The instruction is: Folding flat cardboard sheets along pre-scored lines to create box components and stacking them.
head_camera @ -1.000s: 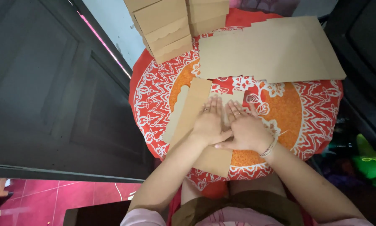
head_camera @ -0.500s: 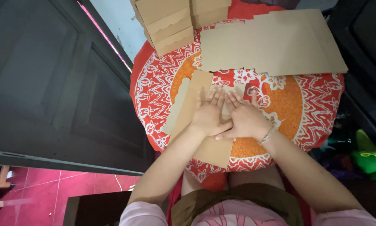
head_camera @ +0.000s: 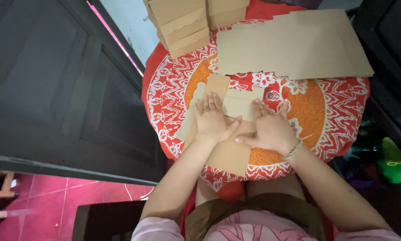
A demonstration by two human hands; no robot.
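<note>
A flat brown cardboard blank (head_camera: 229, 154) lies on a round table with a red, orange and white patterned cloth (head_camera: 316, 111). My left hand (head_camera: 213, 119) is pressed flat on the blank's left part, fingers together and pointing away from me. My right hand (head_camera: 272, 129) is pressed flat on its right part, thumb reaching toward the left hand. A bracelet sits on my right wrist. Neither hand grips anything.
A stack of flat cardboard sheets (head_camera: 294, 44) lies at the far right of the table. Folded brown boxes (head_camera: 182, 22) are piled at the far left edge. A dark door (head_camera: 53, 89) stands on the left, over a pink floor (head_camera: 35, 209). Green objects (head_camera: 394, 167) lie at the right.
My hands have slid apart across the cardboard: they were side by side and touching, now the right one lies further right. The camera has moved closer.
</note>
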